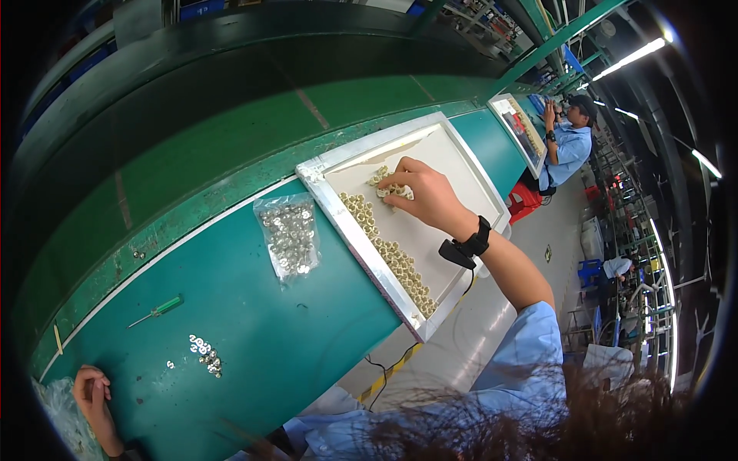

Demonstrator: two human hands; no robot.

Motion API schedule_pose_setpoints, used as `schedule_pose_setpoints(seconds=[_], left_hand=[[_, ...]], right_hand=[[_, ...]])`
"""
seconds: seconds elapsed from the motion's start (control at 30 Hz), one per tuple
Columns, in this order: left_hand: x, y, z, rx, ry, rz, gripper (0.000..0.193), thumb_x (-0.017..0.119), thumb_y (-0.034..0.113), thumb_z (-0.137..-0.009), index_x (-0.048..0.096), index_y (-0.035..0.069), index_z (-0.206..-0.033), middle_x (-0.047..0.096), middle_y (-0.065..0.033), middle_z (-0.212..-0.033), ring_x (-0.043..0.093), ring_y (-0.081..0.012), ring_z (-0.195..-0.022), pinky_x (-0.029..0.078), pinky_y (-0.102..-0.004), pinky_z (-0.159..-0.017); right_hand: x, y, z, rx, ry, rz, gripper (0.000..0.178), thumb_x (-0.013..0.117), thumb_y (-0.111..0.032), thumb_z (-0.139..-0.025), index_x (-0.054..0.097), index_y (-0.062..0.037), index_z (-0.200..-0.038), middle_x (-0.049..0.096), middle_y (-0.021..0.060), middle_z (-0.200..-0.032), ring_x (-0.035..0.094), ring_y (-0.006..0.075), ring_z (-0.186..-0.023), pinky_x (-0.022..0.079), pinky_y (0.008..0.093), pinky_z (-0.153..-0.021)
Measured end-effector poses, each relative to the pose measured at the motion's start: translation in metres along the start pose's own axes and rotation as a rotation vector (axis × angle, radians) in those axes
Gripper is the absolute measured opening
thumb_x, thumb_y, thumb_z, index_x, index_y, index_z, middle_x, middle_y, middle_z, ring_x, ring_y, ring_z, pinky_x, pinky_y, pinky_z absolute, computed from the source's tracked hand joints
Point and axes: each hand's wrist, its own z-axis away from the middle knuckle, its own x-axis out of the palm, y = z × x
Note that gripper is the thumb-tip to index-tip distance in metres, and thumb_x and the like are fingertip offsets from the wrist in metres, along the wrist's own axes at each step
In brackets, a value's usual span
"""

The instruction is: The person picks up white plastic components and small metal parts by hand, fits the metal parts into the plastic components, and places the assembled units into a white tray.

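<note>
My right hand (424,198) reaches over a white-framed tray (377,265). Its thumb and fingers are bent around a cluster of small cream-gold parts (395,190) on the tray's pale surface. More of the same knobby parts (400,266) lie in a band along the tray's near-left side. My left hand (93,393) is at the lower left edge of the green bench, with its fingers curled in; anything inside them is hidden. A clear plastic bag (66,407) is beside it.
A clear bag of small metal parts (289,237) lies left of the tray. Loose silvery parts (206,356) and a green-handled screwdriver (157,310) rest on the bench (254,338). Beyond, a person in blue (570,146) works at another framed tray (519,132).
</note>
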Motion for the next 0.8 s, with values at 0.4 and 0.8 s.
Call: schedule_pose_setpoints(seconds=[0.4,0.8], left_hand=[[-0.002,0.001,0.002,-0.013,-0.032,0.015,0.007,0.065,0.009,-0.111,0.068,0.003,-0.112,0.059,-0.0039,-0.102,0.052,-0.0068,-0.080,0.038,-0.0223,-0.065],[-0.001,0.007,0.002,-0.020,-0.033,0.000,0.007,0.065,0.009,-0.111,0.068,0.003,-0.111,0.058,-0.0038,-0.102,0.052,-0.0073,-0.081,0.038,-0.0230,-0.066]], right_hand=[[-0.016,-0.002,-0.014,0.047,-0.112,-0.003,0.028,0.093,-0.020,-0.091,0.089,-0.0176,-0.118,0.073,0.0053,-0.096,0.071,0.0246,-0.088,0.058,0.0399,-0.081],[-0.007,0.002,-0.015,0.055,-0.169,-0.056,0.017,0.092,-0.016,-0.090,0.088,-0.0128,-0.106,0.078,0.0054,-0.094,0.072,0.0232,-0.082,0.058,0.0379,-0.077]])
